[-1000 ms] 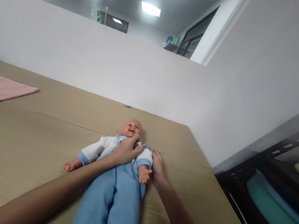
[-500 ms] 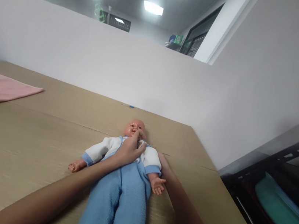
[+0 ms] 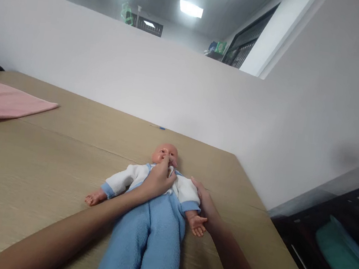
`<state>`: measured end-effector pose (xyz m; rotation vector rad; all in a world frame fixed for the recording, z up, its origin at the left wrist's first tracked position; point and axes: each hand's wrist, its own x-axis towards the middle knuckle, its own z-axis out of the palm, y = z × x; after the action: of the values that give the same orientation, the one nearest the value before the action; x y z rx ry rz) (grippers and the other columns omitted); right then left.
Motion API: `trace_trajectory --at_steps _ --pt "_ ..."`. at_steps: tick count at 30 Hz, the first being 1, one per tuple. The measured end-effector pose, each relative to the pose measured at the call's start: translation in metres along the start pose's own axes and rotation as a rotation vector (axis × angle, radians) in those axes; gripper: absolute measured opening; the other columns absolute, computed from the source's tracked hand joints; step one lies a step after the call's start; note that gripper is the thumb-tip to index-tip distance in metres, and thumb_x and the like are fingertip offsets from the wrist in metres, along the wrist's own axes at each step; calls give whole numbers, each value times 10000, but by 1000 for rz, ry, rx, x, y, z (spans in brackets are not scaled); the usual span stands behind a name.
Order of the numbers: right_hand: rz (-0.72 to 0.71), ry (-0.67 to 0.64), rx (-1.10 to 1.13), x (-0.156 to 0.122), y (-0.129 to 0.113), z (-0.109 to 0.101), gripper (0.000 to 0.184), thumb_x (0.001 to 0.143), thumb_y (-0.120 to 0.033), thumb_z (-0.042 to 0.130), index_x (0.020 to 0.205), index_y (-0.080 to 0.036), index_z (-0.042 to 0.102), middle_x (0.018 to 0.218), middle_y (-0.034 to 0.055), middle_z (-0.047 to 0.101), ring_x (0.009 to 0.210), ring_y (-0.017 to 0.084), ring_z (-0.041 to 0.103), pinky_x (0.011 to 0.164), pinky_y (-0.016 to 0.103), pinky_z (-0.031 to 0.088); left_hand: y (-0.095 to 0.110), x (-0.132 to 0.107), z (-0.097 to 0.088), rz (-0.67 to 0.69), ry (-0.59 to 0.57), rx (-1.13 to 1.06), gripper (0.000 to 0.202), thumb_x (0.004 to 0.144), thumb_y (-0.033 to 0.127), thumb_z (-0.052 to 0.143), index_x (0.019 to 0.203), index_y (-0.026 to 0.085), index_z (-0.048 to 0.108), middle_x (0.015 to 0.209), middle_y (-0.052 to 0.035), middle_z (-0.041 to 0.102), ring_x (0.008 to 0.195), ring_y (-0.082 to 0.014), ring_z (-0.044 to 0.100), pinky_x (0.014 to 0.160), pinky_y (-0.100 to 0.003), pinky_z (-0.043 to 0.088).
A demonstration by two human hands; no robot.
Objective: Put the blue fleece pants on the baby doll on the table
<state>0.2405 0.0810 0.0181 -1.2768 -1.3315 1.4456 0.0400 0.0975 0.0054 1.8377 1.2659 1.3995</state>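
A baby doll (image 3: 154, 238) lies on its back on the table, dressed in a white and blue top with fluffy blue trousers. My left hand (image 3: 159, 180) is closed at its collar, thumb up by the doll's mouth and the other fingers curled over the neckline. Just what the fingertips pinch is partly hidden. Along the outer side of the doll's white sleeve (image 3: 188, 190) is my right hand (image 3: 204, 200), thumb upward, its other fingers mostly hidden around the sleeve. The doll's open plastic hand (image 3: 197, 224) sticks out by my right wrist.
A pink cloth (image 3: 10, 102) lies at the table's left. Near the back edge is a small blue-tipped item (image 3: 161, 128). A white wall (image 3: 141, 75) stands behind the table (image 3: 60, 171). At the right, a dark shelf holds a teal item (image 3: 343, 255).
My right hand has shifted slightly, its thumb now showing beside the sleeve, and the doll's arm on that side lies a little farther out. My left hand stays at the collar.
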Motion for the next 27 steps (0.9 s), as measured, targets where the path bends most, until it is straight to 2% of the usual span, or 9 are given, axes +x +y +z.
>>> trace_trajectory --at_steps 2,4,7,8,10,13,17,21,27 --pt "10 62 -56 -15 -4 -7 772 775 -700 855 1343 -201 698 1244 119 800 1180 331 754 1023 416 630 0 -1 0 1 -6 7 312 864 60 611 1104 237 518 1043 -27 702 790 -177 628 747 -308 442" --pt "19 70 -137 -34 -9 -13 1086 667 -617 962 1575 -222 514 1323 124 775 1180 313 754 982 388 639 0 -1 0 0 -15 13 314 870 62 606 1116 238 522 1010 -11 692 758 -171 620 725 -305 431" --pt "100 -40 -252 -57 -16 -30 1256 748 -629 921 1735 -269 232 1161 107 812 883 273 788 735 382 651 -1 -2 -1 -4 -26 23 316 877 65 598 1126 243 524 922 18 663 690 -162 591 683 -297 411" --pt "113 -56 -278 -62 -17 -38 1221 760 -643 907 1727 -270 262 1090 92 818 807 261 774 684 369 634 -1 -2 -1 -5 -27 26 312 879 66 594 1125 244 524 909 21 658 676 -160 582 676 -296 407" --pt "75 -32 -309 -65 -14 -57 1055 734 -656 913 1610 -242 495 1051 86 815 818 258 762 698 353 618 -2 -2 -1 1 -27 32 300 886 66 579 1120 243 521 925 14 667 677 -160 582 677 -297 407" --pt "-9 35 -297 -60 1 -82 751 673 -661 940 1240 -202 759 1074 94 809 966 289 754 830 355 613 -3 -2 0 15 -26 39 275 905 72 555 1117 242 516 989 -8 692 718 -164 608 704 -301 420" --pt "-36 128 -221 -50 22 -95 695 606 -677 967 1083 -213 766 963 86 804 892 299 752 850 406 619 1 -3 -1 24 -44 84 193 968 161 567 1136 236 512 953 -10 692 694 -173 606 703 -312 426" --pt "-159 314 -229 -43 32 -96 680 572 -630 989 1070 -232 753 1095 119 806 1010 342 759 955 468 629 11 -2 -9 81 -129 270 166 1022 301 598 1166 227 557 829 -19 673 803 -260 663 705 -347 425" --pt "-184 422 -240 -40 44 -96 720 589 -623 955 1131 -237 681 1230 148 779 1077 359 763 1022 528 619 23 4 -26 213 -175 558 189 1080 356 553 1175 207 622 1059 -138 754 1163 -366 665 1008 -506 466"
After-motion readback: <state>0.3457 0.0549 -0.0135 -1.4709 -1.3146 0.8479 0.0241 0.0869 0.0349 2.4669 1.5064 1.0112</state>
